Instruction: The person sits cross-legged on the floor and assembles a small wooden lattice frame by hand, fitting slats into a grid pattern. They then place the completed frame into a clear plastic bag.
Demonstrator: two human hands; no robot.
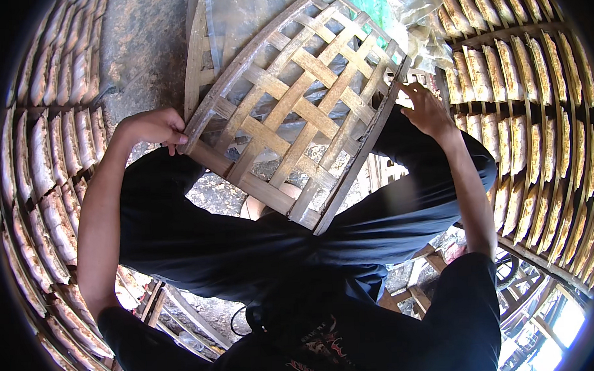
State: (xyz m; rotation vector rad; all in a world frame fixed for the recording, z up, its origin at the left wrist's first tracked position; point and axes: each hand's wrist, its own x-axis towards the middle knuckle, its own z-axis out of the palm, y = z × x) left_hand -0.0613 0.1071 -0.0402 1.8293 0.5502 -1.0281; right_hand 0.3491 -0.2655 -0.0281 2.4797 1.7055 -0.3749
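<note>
a woven bamboo rack (315,116) lies between the two grips, tilted over the person's crossed dark-clad legs (200,234), its lowest corner at six o'clock. the left grip (163,130) is closed, thumb and fingers pinching the rack's corner, with the lattice stretching away at three o'clock from it. the right grip (424,106) is partly curled, its fingertips at the rack's wooden side rail (367,144); whether they clamp it i cannot tell. the lattice lies at nine o'clock from this grip. clear and green plastic sheeting (429,34) sits at one o'clock, past the rack's far end. rows of filled slats stand at nine o'clock (53,148) and three o'clock (531,138).
</note>
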